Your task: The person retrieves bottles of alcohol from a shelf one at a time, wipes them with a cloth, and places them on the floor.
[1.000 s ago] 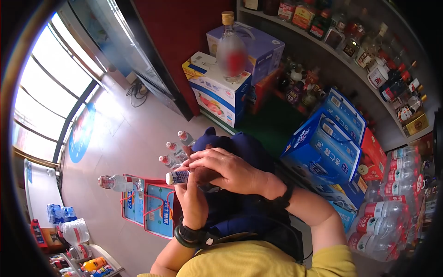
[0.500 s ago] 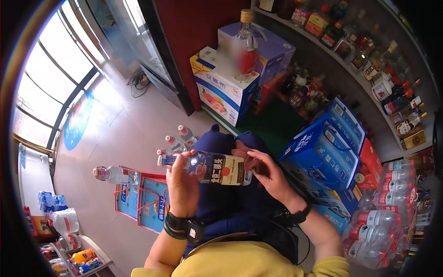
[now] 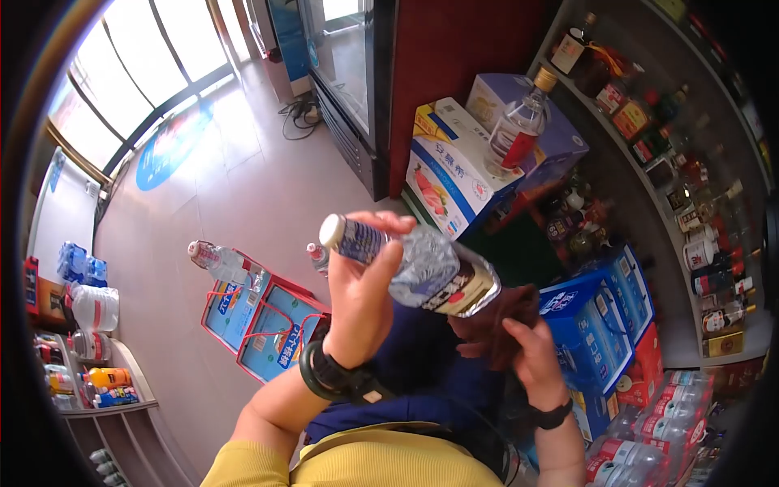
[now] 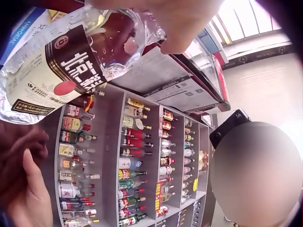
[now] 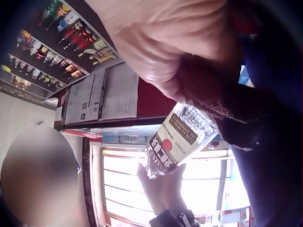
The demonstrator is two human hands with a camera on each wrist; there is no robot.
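Observation:
My left hand (image 3: pixel 365 300) grips a clear labelled bottle (image 3: pixel 446 272) by its neck, white cap toward the upper left, base tilted to the lower right. The label (image 4: pixel 57 71) faces the left wrist view. A dark brown cloth (image 3: pixel 507 325) hangs from my right hand (image 3: pixel 535 361), which pinches it with the thumb beside the bottle's base. In the right wrist view the cloth (image 5: pixel 222 101) lies under my palm, close to the base of the bottle (image 5: pixel 177 137).
Another clear bottle (image 3: pixel 519 130) stands on a white carton (image 3: pixel 446 174). Blue boxes (image 3: pixel 596 325) and packed water bottles (image 3: pixel 649 430) are at the right. Red-edged gift boxes (image 3: pixel 264 325) and small bottles are on the floor to the left. Shelves of bottles (image 3: pixel 649 178) curve along the right.
The bottle has risen and tilted, held by my left hand. My right hand has moved lower right with the cloth. The head view has turned, shifting the room's objects.

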